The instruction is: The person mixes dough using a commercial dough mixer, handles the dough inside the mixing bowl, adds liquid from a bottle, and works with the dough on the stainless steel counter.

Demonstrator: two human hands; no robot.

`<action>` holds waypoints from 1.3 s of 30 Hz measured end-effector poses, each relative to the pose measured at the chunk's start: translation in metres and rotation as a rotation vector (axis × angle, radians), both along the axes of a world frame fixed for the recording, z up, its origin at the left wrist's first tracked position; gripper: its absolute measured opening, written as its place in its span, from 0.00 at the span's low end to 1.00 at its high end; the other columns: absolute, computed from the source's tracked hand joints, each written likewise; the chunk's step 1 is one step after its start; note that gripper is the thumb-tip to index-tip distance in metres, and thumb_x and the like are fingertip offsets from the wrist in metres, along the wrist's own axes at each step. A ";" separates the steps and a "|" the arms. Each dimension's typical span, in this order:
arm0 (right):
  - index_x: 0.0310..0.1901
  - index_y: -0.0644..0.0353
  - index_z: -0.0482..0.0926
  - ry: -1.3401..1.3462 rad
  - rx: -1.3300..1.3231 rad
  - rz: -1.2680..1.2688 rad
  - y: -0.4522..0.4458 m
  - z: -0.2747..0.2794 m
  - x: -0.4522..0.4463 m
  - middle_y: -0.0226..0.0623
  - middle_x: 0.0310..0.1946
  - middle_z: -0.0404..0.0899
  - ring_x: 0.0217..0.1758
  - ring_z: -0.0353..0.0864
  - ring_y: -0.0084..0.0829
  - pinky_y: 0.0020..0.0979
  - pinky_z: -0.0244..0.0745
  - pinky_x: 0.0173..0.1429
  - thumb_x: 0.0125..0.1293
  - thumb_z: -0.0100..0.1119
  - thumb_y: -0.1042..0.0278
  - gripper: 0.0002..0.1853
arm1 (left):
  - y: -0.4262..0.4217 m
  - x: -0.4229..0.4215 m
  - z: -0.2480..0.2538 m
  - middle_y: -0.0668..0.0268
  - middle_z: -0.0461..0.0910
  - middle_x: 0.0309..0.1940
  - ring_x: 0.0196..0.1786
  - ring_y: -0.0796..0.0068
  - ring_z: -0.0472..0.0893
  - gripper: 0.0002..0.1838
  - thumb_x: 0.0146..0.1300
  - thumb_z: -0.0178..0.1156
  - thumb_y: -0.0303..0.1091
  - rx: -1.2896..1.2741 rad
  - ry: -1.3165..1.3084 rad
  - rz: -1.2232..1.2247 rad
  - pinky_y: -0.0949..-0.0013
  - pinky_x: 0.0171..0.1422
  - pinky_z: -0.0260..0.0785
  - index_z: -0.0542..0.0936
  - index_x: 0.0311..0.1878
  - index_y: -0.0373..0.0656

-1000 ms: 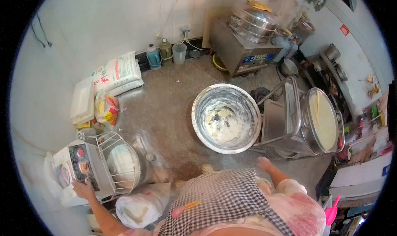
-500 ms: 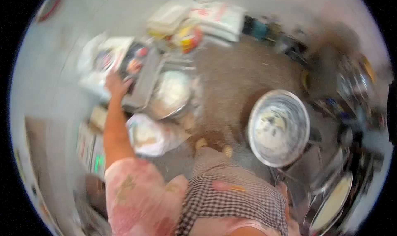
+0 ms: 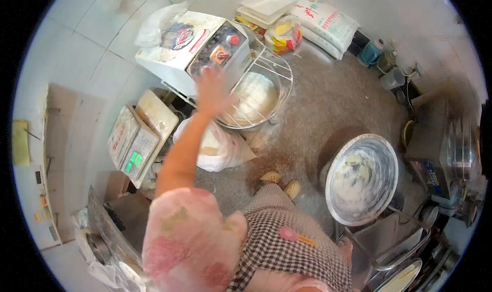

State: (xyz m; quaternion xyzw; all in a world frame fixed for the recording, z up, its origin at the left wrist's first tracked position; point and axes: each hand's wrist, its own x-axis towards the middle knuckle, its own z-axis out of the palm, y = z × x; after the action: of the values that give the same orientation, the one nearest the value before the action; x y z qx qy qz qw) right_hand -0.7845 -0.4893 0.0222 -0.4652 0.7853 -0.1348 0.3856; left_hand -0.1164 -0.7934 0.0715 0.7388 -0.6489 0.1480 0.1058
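My left hand (image 3: 212, 93) is stretched out with fingers apart, somewhat blurred, in front of the dark control panel (image 3: 212, 48) of a white mixing machine (image 3: 169, 69). Whether a fingertip touches the panel, I cannot tell. A red button (image 3: 233, 39) and an orange switch plate (image 3: 220, 55) show on the panel above the fingers. Just right of the hand is the machine's metal bowl, holding a white doughy mass (image 3: 255, 93) under a wire guard (image 3: 288, 77). My right hand (image 3: 347, 247) shows only partly beside the checked apron (image 3: 274, 235); its fingers are hidden.
A large bowl with white residue (image 3: 362, 179) stands at right. Left are a scale with green digits (image 3: 134, 146) and a white bag (image 3: 218, 146). Printed sacks (image 3: 325, 23) and plastic trays (image 3: 269, 5) lie at the back. Bottles (image 3: 370, 52) stand by the wall.
My view has shifted, so the machine and bowls appear further right. My left hand has moved from the panel's lower left edge towards the bowl side, its thumb now spread away.
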 end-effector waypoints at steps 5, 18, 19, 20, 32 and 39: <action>0.33 0.69 0.70 0.126 0.142 0.355 -0.032 0.004 -0.008 0.50 0.32 0.71 0.35 0.69 0.50 0.42 0.65 0.40 0.54 0.48 0.61 0.16 | 0.095 -0.107 -0.105 0.49 0.51 0.65 0.68 0.49 0.49 0.39 0.54 0.54 0.47 0.560 0.289 -0.248 0.52 0.69 0.38 0.54 0.63 0.33; 0.54 0.65 0.68 0.200 0.247 -0.069 0.036 0.021 0.065 0.49 0.54 0.68 0.57 0.66 0.45 0.37 0.59 0.61 0.57 0.49 0.62 0.24 | -0.032 0.039 0.032 0.56 0.55 0.65 0.67 0.58 0.54 0.44 0.51 0.60 0.42 0.063 -0.186 0.374 0.52 0.69 0.40 0.49 0.67 0.42; 0.54 0.65 0.67 0.181 0.254 -0.105 0.046 0.015 0.067 0.49 0.55 0.66 0.59 0.65 0.44 0.37 0.58 0.62 0.58 0.49 0.61 0.24 | -0.038 0.069 0.007 0.60 0.56 0.65 0.65 0.56 0.57 0.42 0.52 0.59 0.42 -0.104 -0.180 0.247 0.53 0.68 0.44 0.50 0.67 0.47; 0.54 0.65 0.67 0.192 0.286 -0.131 0.055 0.012 0.063 0.49 0.55 0.66 0.58 0.65 0.45 0.38 0.58 0.62 0.58 0.49 0.60 0.24 | -0.037 0.066 0.008 0.62 0.57 0.64 0.64 0.57 0.58 0.41 0.52 0.59 0.43 -0.071 -0.176 0.317 0.54 0.68 0.45 0.50 0.67 0.50; 0.58 0.65 0.59 1.013 -0.387 -0.712 0.021 0.113 -0.122 0.56 0.53 0.64 0.57 0.62 0.52 0.43 0.61 0.59 0.52 0.57 0.66 0.32 | -0.022 -0.044 -0.010 0.50 0.67 0.55 0.54 0.51 0.69 0.34 0.51 0.57 0.48 0.343 -0.040 0.140 0.54 0.57 0.59 0.64 0.59 0.39; 0.51 0.70 0.64 0.648 -0.456 -0.926 0.015 0.066 -0.223 0.59 0.33 0.75 0.39 0.75 0.55 0.46 0.69 0.46 0.47 0.57 0.68 0.28 | 0.152 -0.333 -0.052 0.47 0.72 0.46 0.51 0.50 0.71 0.28 0.46 0.59 0.35 0.730 0.382 -0.674 0.57 0.55 0.62 0.68 0.53 0.36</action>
State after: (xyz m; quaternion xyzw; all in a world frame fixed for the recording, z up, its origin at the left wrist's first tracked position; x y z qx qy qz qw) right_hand -1.0077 -0.4746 0.0883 -0.1636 0.9348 -0.3047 -0.0812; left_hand -0.4490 -0.6409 0.0198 0.4918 -0.8289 -0.2667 -0.0003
